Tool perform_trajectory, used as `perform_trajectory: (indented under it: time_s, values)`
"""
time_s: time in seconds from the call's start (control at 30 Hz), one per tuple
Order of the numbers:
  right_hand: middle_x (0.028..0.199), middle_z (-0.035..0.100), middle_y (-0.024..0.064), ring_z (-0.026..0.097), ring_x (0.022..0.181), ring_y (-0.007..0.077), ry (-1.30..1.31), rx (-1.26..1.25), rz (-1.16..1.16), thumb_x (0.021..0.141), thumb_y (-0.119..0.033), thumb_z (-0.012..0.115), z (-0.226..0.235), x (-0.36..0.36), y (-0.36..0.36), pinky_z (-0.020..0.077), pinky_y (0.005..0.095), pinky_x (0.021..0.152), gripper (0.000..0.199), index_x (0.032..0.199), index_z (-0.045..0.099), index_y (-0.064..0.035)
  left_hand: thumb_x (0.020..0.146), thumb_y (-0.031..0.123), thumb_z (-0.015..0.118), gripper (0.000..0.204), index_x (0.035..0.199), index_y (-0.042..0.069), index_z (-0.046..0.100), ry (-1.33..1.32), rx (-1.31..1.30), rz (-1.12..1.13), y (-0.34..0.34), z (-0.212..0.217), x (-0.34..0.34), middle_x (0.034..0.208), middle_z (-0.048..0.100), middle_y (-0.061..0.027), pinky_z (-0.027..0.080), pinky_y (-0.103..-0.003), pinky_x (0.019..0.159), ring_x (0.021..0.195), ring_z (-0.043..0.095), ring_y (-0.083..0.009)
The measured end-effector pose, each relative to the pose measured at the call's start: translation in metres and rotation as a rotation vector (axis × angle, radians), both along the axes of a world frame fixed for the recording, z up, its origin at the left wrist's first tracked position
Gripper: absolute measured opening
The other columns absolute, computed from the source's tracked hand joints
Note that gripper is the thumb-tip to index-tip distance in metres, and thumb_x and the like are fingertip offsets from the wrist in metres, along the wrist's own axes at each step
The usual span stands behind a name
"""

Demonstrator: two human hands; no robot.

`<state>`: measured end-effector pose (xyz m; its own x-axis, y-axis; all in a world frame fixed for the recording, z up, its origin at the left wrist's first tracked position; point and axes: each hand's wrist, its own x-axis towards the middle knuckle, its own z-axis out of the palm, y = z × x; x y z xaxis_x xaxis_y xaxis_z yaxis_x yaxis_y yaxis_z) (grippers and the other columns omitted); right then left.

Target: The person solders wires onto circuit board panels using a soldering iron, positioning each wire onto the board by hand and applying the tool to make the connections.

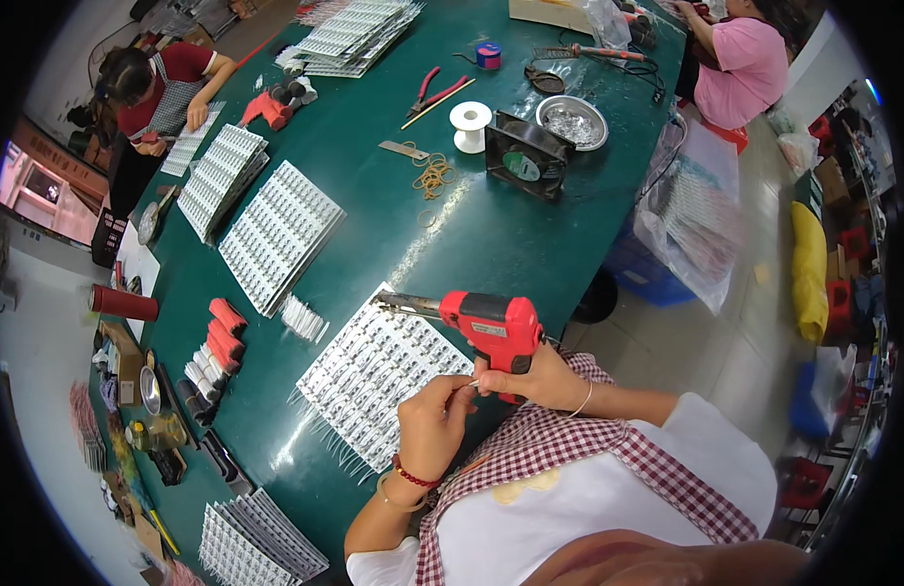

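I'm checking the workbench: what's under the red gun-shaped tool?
At the metal tip of the red tool, a white board with rows of small parts shows; green tabletop alongside. Anything directly beneath the body is hidden by the tool and the right hand.

Red soldering gun (486, 327), green table (530, 249), checked apron (559, 432)

One soldering gun (499, 330), one fan (526, 156)

Rubber bands (434, 177) at twelve o'clock, black axial fan (523, 164) at one, yellow sack (809, 278) at three, red cylinder (125, 302) at nine.
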<state>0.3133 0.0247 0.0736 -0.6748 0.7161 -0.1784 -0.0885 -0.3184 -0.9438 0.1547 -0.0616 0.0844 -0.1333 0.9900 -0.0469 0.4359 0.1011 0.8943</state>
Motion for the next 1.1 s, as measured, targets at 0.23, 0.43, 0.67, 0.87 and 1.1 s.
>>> perform_trajectory:
  time_s: [0.23, 0.43, 0.67, 0.87, 1.1]
  values:
    - [0.078, 0.062, 0.0038, 0.059, 0.071, 0.0108, 0.038, -0.113, 0.005, 0.084, -0.019, 0.071, -0.002, 0.001, -0.001, 0.0492, 0.0269, 0.066, 0.025, 0.094, 0.058, -0.0007, 0.086, 0.002, 0.063, 0.005, 0.090, -0.001, 0.063, -0.045, 0.042, 0.023, -0.003, -0.004, 0.003, 0.073, 0.069, -0.0110, 0.051, -0.026, 0.055, 0.064, 0.070, -0.0180]
    - [0.082, 0.063, 0.0035, 0.059, 0.075, 0.0099, -0.021, 0.172, -0.053, 0.083, -0.018, 0.072, -0.014, 0.001, -0.011, 0.0483, 0.0266, 0.070, 0.026, 0.098, 0.058, -0.0026, 0.088, 0.002, 0.060, 0.006, 0.085, -0.003, 0.060, -0.054, 0.001, 0.072, -0.001, -0.004, 0.005, 0.068, 0.068, -0.0114, 0.051, -0.024, 0.058, 0.064, 0.069, -0.0159]
    - [0.092, 0.064, 0.0094, 0.062, 0.083, 0.0135, -0.121, 0.390, -0.058, 0.084, -0.016, 0.070, -0.006, 0.003, -0.013, 0.0494, 0.0290, 0.075, 0.047, 0.123, 0.049, -0.0007, 0.090, 0.002, 0.059, 0.009, 0.086, -0.006, 0.059, -0.160, -0.057, 0.057, -0.004, -0.009, 0.005, 0.073, 0.068, -0.0115, 0.052, -0.024, 0.059, 0.064, 0.068, -0.0154]
    - [0.094, 0.064, 0.0104, 0.062, 0.084, 0.0135, -0.174, 0.442, -0.040, 0.085, -0.014, 0.068, 0.000, 0.002, -0.015, 0.0497, 0.0284, 0.075, 0.045, 0.124, 0.049, -0.0008, 0.088, 0.002, 0.060, 0.007, 0.087, -0.005, 0.060, -0.234, -0.080, 0.065, -0.011, -0.012, 0.002, 0.071, 0.069, -0.0113, 0.052, -0.025, 0.058, 0.064, 0.069, -0.0162]
    - [0.095, 0.065, 0.0115, 0.063, 0.086, 0.0154, -0.154, 0.367, 0.038, 0.085, -0.010, 0.065, 0.004, 0.002, -0.015, 0.0498, 0.0294, 0.077, 0.044, 0.124, 0.048, -0.0014, 0.087, 0.002, 0.061, 0.008, 0.087, -0.005, 0.059, -0.280, -0.086, 0.068, -0.014, -0.014, 0.000, 0.072, 0.069, -0.0124, 0.053, -0.025, 0.059, 0.065, 0.069, -0.0167]
